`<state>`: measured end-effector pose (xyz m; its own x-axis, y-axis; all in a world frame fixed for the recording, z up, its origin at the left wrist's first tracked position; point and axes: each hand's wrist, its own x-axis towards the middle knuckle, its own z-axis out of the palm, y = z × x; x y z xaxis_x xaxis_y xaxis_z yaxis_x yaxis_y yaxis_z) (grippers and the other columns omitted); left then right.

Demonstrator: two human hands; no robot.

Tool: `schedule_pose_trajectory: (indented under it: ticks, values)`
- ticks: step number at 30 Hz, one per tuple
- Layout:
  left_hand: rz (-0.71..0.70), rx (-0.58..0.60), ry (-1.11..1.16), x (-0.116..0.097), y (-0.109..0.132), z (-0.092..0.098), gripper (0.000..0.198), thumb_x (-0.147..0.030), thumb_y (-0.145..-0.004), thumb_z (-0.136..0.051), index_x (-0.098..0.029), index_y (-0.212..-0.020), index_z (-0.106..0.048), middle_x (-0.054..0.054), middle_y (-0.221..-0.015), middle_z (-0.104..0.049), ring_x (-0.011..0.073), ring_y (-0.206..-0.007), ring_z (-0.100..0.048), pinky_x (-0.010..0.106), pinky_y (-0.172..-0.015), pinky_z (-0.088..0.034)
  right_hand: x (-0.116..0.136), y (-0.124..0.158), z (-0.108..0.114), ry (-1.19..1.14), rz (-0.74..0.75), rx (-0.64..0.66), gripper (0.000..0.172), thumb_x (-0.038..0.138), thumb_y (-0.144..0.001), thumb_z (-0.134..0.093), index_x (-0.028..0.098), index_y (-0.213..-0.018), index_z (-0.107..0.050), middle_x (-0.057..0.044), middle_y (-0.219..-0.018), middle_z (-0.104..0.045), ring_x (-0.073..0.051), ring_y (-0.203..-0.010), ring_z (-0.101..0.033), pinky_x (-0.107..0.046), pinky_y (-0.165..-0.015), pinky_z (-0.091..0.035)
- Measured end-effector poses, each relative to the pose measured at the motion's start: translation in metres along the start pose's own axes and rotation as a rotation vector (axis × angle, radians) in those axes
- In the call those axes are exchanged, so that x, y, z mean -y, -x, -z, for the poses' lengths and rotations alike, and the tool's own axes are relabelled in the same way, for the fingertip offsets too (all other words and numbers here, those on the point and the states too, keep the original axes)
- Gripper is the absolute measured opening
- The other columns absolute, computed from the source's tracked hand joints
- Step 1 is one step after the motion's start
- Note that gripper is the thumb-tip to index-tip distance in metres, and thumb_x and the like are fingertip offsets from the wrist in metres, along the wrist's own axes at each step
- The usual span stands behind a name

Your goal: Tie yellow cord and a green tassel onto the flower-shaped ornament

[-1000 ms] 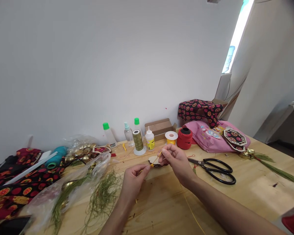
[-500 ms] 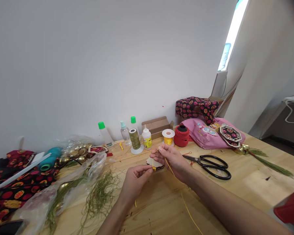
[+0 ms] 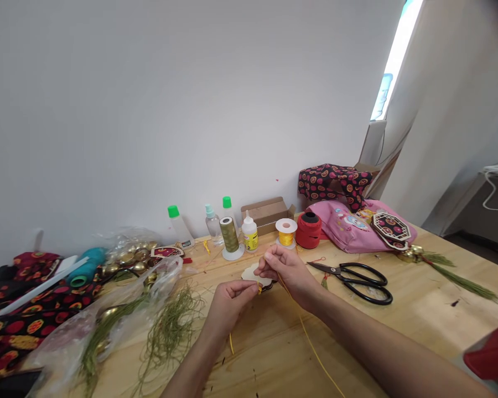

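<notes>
My left hand [image 3: 232, 301] pinches a small knotted part of a yellow cord [image 3: 311, 344] between thumb and forefinger. Just to its right and slightly higher, my right hand [image 3: 285, 272] has its fingers closed on the same cord. From the right hand the cord runs down the table toward the front edge, and a short end hangs below the left hand. Behind both hands lies a pale plaque with a scalloped dark edge [image 3: 251, 273], partly covered by my fingers.
Black-handled scissors [image 3: 363, 282] lie to the right. Behind stand a glue bottle [image 3: 249, 235], an olive thread spool [image 3: 229, 237], a yellow cord spool [image 3: 286, 235] and a red spool [image 3: 308, 231]. Green threads [image 3: 172, 326] and a plastic bag [image 3: 120, 318] are at left.
My right hand has come down a little toward the left hand, its fingers more curled. More of the pale plaque shows behind. The left hand keeps its pinch.
</notes>
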<state>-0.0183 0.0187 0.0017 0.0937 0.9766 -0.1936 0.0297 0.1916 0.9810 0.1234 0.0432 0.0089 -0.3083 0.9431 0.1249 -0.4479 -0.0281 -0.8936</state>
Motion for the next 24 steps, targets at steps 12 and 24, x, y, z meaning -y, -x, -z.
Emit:
schedule_pose_trajectory:
  ticks: [12,24]
  values:
    - [-0.012,0.054,0.137,0.000,0.000,0.003,0.021,-0.034,-0.061,-0.062,-0.014,-0.067,-0.058,-0.006,-0.050,-0.048,0.0019,-0.035,-0.025,0.016,-0.035,-0.009,0.007,0.001,0.001,0.311,0.192,0.016,0.018,0.035,-0.076,-0.050,0.017,-0.076,-0.047,0.001,-0.071,-0.053,-0.008,-0.059,-0.051,-0.022,-0.057,-0.042]
    - [-0.020,0.111,0.428,0.001,-0.001,0.010,0.016,-0.026,-0.063,-0.064,-0.013,-0.072,-0.058,-0.005,-0.058,-0.046,0.0014,-0.041,-0.027,0.012,-0.034,-0.009,0.004,-0.002,0.012,1.327,0.612,0.228,0.009,0.020,-0.076,-0.052,0.016,-0.077,-0.060,-0.005,-0.073,-0.054,-0.014,-0.069,-0.049,-0.024,-0.060,-0.038]
